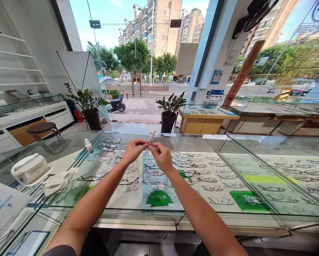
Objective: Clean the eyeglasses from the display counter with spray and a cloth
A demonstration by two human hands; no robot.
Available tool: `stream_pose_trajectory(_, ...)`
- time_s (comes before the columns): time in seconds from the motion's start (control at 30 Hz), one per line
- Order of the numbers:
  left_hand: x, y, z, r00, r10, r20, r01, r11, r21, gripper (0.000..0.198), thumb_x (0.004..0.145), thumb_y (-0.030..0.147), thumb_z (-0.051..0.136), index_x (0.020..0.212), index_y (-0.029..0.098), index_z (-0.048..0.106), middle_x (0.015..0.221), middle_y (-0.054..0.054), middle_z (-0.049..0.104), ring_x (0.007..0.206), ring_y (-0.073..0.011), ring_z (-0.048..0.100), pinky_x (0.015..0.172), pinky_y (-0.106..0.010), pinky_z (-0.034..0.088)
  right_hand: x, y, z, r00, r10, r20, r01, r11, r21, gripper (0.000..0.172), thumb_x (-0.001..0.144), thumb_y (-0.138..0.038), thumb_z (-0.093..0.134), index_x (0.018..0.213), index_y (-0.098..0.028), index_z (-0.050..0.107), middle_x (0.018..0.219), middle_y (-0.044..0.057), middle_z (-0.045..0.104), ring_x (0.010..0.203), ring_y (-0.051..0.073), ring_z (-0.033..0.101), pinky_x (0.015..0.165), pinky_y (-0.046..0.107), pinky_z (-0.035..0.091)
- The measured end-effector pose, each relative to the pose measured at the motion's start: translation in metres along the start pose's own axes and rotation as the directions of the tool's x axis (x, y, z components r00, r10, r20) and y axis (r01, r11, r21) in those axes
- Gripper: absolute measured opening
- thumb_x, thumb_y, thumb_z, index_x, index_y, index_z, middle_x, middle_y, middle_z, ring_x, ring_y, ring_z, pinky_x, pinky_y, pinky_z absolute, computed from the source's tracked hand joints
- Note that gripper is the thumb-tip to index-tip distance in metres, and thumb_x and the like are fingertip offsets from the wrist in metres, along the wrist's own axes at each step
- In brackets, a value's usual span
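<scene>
Both arms reach forward over a glass display counter (127, 216). My left hand (134, 151) and my right hand (161, 155) meet above it, fingertips pinched on a small pair of eyeglasses (151, 137). The frame has thin, reddish parts, and its upper portion sticks up past my fingers; the rest is hidden by them. Below my hands, rows of eyeglasses (186, 165) lie on white and light-blue panels inside the case. A green half-round sign (159, 199) is near the front of the case.
On the left stand a white device (31, 169), a crumpled cloth (60, 181) and a small white spray bottle (88, 146). Loose eyeglasses (91, 176) rest nearby. Beyond the counter are two potted plants (168, 121), a round stool (42, 128) and a large window onto the street.
</scene>
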State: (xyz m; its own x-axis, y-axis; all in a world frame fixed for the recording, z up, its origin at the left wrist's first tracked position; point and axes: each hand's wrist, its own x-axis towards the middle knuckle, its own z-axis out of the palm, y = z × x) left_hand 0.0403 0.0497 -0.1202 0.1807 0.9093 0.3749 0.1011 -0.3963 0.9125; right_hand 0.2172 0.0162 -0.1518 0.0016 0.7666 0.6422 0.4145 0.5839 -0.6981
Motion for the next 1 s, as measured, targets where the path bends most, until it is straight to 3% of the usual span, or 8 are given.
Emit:
stream_pose_trajectory(0.1,-0.001,-0.009,-0.004,0.99,0.135,-0.039,-0.131,0.987,0.094,0.029,0.082,0.048,0.083,0.089,0.02,0.084,0.095,-0.009,0.082,0.093,-0.0246,0.074,0.088,-0.038,0.057,0.001,-0.001,-0.002,1.0,0.004,-0.005,-0.004,1.0,0.031,0.029,0.104,-0.048,0.059,0.095,-0.022,0.067,0.061,-0.008,0.038,0.057,0.013,0.037,0.061,0.03,0.03)
stream_pose_trajectory(0.2,0.002,-0.02,-0.015,0.933,0.309,-0.184,-0.26,0.933,0.247,0.018,0.087,0.032,0.073,0.097,0.023,0.084,0.104,-0.008,0.077,0.099,-0.0224,0.07,0.083,-0.034,0.052,0.001,0.0,-0.004,0.999,0.034,-0.006,-0.033,0.995,0.092,0.029,0.105,-0.049,0.059,0.092,-0.022,0.064,0.061,-0.008,0.039,0.057,0.013,0.035,0.06,0.031,0.029)
stream_pose_trajectory(0.27,0.005,-0.027,-0.022,0.908,0.345,-0.236,-0.272,0.917,0.291,0.023,0.084,0.019,0.065,0.098,0.023,0.083,0.108,-0.009,0.074,0.102,-0.0219,0.068,0.076,-0.032,0.049,0.001,0.0,-0.005,0.998,0.065,-0.001,-0.064,0.988,0.14,0.031,0.104,-0.05,0.059,0.091,-0.023,0.062,0.061,-0.008,0.039,0.058,0.013,0.033,0.06,0.031,0.028)
stream_pose_trajectory(0.33,0.007,-0.032,-0.024,0.911,0.347,-0.224,-0.284,0.92,0.27,0.029,0.079,0.012,0.058,0.095,0.022,0.08,0.108,-0.009,0.073,0.103,-0.0217,0.069,0.076,-0.032,0.05,0.001,0.0,-0.005,0.995,0.096,0.008,-0.096,0.978,0.183,0.032,0.103,-0.053,0.06,0.091,-0.023,0.062,0.062,-0.008,0.039,0.058,0.013,0.032,0.059,0.031,0.026)
stream_pose_trajectory(0.47,0.004,-0.034,-0.018,0.927,0.349,-0.138,-0.328,0.932,0.154,0.024,0.079,0.012,0.055,0.088,0.021,0.075,0.103,-0.008,0.075,0.104,-0.0218,0.07,0.092,-0.037,0.056,0.002,0.0,-0.005,0.987,0.151,0.048,-0.158,0.955,0.251,0.036,0.099,-0.059,0.064,0.09,-0.023,0.061,0.063,-0.007,0.038,0.059,0.013,0.03,0.059,0.031,0.024)
stream_pose_trajectory(0.63,-0.001,-0.032,-0.006,0.955,0.281,-0.09,-0.279,0.96,0.039,0.016,0.08,0.016,0.059,0.085,0.021,0.074,0.103,-0.008,0.076,0.103,-0.0213,0.07,0.086,-0.033,0.055,0.002,-0.001,-0.004,0.979,0.178,0.1,-0.201,0.929,0.312,0.041,0.095,-0.064,0.068,0.088,-0.023,0.062,0.065,-0.006,0.041,0.06,0.013,0.029,0.058,0.032,0.022)
stream_pose_trajectory(0.83,0.001,-0.029,-0.005,0.98,0.196,0.019,-0.192,0.972,-0.133,0.016,0.075,0.018,0.066,0.089,0.019,0.073,0.099,-0.006,0.074,0.093,-0.0187,0.068,0.08,-0.03,0.05,0.003,-0.004,-0.005,0.971,0.197,0.139,-0.234,0.905,0.355,0.042,0.093,-0.063,0.071,0.086,-0.022,0.062,0.064,-0.006,0.039,0.06,0.012,0.028,0.059,0.032,0.022)
stream_pose_trajectory(1.0,-0.001,-0.027,-0.006,0.992,0.115,0.05,-0.109,0.988,-0.106,0.015,0.078,0.025,0.07,0.091,0.019,0.075,0.094,-0.005,0.074,0.088,-0.0186,0.065,0.082,-0.032,0.05,0.005,-0.002,-0.005,0.966,0.201,0.162,-0.248,0.899,0.361,0.048,0.09,-0.069,0.073,0.086,-0.022,0.062,0.065,-0.006,0.041,0.061,0.012,0.029,0.059,0.031,0.023)
